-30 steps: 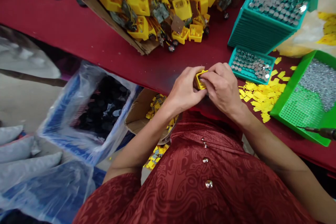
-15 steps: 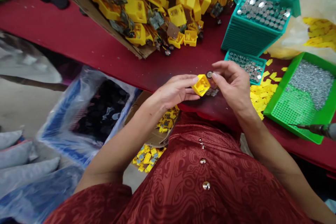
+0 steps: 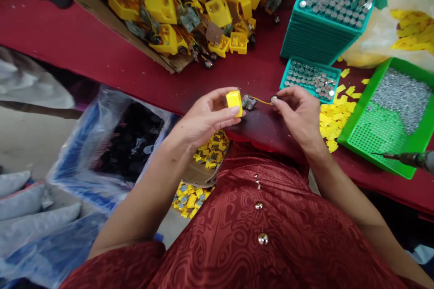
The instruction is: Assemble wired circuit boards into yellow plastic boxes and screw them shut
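Observation:
My left hand (image 3: 217,110) is closed on a small yellow plastic housing (image 3: 233,103), tilted so its open side is turned away from me. Between thumb and fingertips, my right hand (image 3: 298,108) pinches a small round disc with a dark rim (image 3: 274,99). A thin yellow wire (image 3: 258,99) runs from the disc to a grey, box-like part (image 3: 249,102) that hangs or lies beside the housing, above the red tabletop (image 3: 267,122). Whether the grey part touches the table I cannot tell.
A cardboard box (image 3: 135,49) of yellow housings stands at the back. Right of my hands are a teal tray of metal discs (image 3: 310,80), stacked teal trays (image 3: 312,31), loose yellow pieces (image 3: 334,122), a green tray of screws (image 3: 376,162) and a screwdriver tip (image 3: 407,158).
My left hand has moved left and turned the yellow housing over. The grey part and its wire now show stretched between the hands. My right hand still pinches the disc.

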Demonstrator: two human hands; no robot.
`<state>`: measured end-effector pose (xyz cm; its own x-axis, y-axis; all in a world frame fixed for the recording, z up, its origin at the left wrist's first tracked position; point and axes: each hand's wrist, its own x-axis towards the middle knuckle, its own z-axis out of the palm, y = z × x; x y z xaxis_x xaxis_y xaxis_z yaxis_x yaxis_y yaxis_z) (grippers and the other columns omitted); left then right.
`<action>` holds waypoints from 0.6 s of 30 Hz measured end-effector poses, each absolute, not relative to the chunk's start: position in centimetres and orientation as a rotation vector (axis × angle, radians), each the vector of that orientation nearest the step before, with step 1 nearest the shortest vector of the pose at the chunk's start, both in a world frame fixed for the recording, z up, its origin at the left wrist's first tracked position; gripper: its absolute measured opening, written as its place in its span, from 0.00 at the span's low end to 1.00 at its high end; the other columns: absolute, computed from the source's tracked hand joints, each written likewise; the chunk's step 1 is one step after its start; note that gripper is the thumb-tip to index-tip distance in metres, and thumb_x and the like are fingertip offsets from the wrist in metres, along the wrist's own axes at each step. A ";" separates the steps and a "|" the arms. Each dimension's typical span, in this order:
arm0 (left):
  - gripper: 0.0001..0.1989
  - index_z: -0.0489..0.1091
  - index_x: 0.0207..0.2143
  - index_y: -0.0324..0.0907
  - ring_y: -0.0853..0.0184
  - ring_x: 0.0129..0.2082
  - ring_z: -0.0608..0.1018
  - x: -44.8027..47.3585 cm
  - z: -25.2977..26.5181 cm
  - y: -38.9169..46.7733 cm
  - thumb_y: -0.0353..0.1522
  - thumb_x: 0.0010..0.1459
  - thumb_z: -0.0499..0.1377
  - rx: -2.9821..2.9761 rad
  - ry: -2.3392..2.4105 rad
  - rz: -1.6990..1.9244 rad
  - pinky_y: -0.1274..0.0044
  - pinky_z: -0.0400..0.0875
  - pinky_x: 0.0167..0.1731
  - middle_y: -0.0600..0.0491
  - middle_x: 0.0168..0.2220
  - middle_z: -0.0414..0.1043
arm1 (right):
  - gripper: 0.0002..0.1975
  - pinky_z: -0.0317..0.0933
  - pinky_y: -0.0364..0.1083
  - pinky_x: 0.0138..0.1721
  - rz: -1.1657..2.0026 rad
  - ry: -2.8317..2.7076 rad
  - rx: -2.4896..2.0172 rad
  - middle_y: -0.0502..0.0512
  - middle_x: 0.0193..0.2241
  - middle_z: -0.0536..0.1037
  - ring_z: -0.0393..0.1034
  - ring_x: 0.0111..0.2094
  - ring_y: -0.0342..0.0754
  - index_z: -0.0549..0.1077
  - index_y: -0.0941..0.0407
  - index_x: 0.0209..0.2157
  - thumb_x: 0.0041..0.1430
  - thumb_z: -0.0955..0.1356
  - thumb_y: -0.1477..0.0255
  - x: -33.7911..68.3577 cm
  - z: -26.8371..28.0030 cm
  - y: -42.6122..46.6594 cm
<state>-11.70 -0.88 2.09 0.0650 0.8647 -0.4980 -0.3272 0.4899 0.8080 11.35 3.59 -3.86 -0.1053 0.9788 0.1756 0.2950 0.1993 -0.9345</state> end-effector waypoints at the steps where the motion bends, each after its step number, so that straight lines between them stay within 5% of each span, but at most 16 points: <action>1: 0.31 0.78 0.51 0.45 0.65 0.37 0.88 -11.5 2.0 -1.3 0.27 0.44 0.81 0.570 1.190 0.964 0.78 0.83 0.37 0.55 0.42 0.83 | 0.05 0.69 0.45 0.38 0.869 -1.655 -1.309 0.51 0.33 0.81 0.74 0.31 0.43 0.79 0.57 0.39 0.62 0.72 0.71 11.5 -4.0 2.9; 7: 0.34 0.76 0.51 0.45 0.65 0.35 0.89 -10.5 1.6 -3.5 0.26 0.41 0.81 0.459 1.157 0.969 0.81 0.83 0.34 0.56 0.42 0.83 | 0.06 0.67 0.53 0.49 0.312 -2.149 -1.530 0.62 0.41 0.81 0.74 0.45 0.55 0.81 0.59 0.41 0.68 0.70 0.74 12.4 -4.0 0.5; 12: 0.20 0.77 0.49 0.43 0.61 0.36 0.90 -10.3 1.3 -4.0 0.38 0.57 0.76 0.362 1.126 1.003 0.76 0.85 0.34 0.52 0.41 0.85 | 0.17 0.66 0.52 0.49 0.421 -2.365 -1.410 0.62 0.44 0.81 0.72 0.46 0.54 0.82 0.56 0.52 0.74 0.62 0.73 14.0 -2.8 1.5; 18: 0.14 0.79 0.45 0.38 0.60 0.37 0.90 -10.0 1.1 -3.8 0.37 0.61 0.72 0.382 1.159 0.988 0.75 0.86 0.37 0.48 0.39 0.85 | 0.18 0.61 0.49 0.44 0.459 -2.474 -1.285 0.60 0.41 0.79 0.69 0.43 0.51 0.83 0.54 0.51 0.76 0.61 0.69 14.6 -2.9 2.4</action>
<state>-10.01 -3.76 1.06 0.0595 0.8088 -0.5851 -0.4496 0.5450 0.7077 14.61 2.38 -2.86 -0.5470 0.8273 0.1281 0.7261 0.5450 -0.4192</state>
